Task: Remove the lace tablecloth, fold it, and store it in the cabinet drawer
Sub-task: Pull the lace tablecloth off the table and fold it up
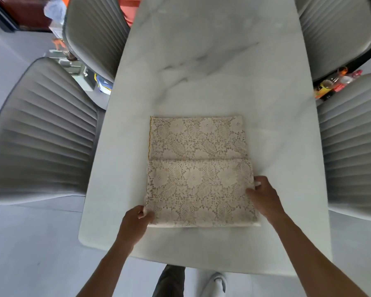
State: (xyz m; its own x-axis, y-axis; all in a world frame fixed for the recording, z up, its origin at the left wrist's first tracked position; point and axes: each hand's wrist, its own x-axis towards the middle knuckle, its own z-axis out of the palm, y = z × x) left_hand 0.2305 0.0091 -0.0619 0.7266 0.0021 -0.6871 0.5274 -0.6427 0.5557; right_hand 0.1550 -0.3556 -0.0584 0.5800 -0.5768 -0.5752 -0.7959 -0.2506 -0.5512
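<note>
Lace tablecloth [198,170], partly folded, lies centre frame on the marble table [201,61]. Left hand [135,221] pinches its lower-left corner; right hand [263,196] apparently grips the right edge. Align edges squarely before the next fold.

Lace tablecloth [198,170] was openwork beige cloth; table [212,67] smooth veined marble; 9 o'clock chair [43,133] ribbed grey upholstery.

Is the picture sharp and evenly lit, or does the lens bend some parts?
Head view: soft, even light, no harsh glare on the white marble table; the beige lace tablecloth, held by the left hand and right hand, is sharp; the wide lens bows the grey ribbed chairs at the edges, slightly blurred.
</note>
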